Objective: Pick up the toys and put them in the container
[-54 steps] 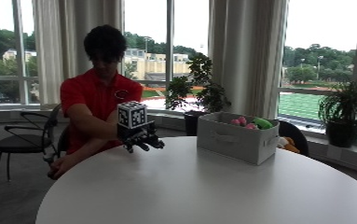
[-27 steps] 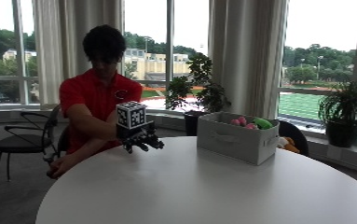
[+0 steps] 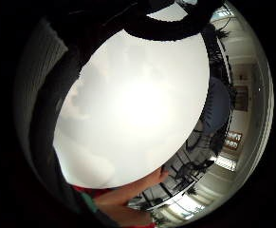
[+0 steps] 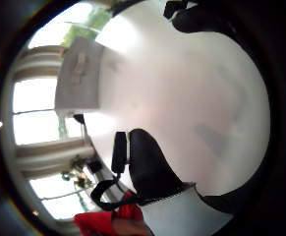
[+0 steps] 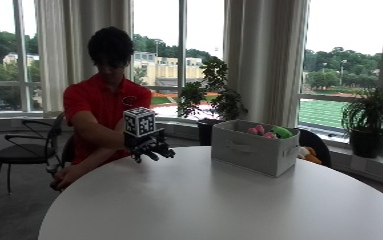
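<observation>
White table, toys already piled in the grey container.
The gloved right hand hovers near the table's edge, fingers relaxed and holding nothing; best to check for any leftover toy before lowering it.

A light grey rectangular fabric container stands upright on the round white table, at the far side near the windows. It has an open top and a handle strap on its long front side. In the thumb side palm view the same container is seen at the table edge. Soft toys lie inside, showing above the rim: 2 pink ones and 1 green one, close together.
</observation>
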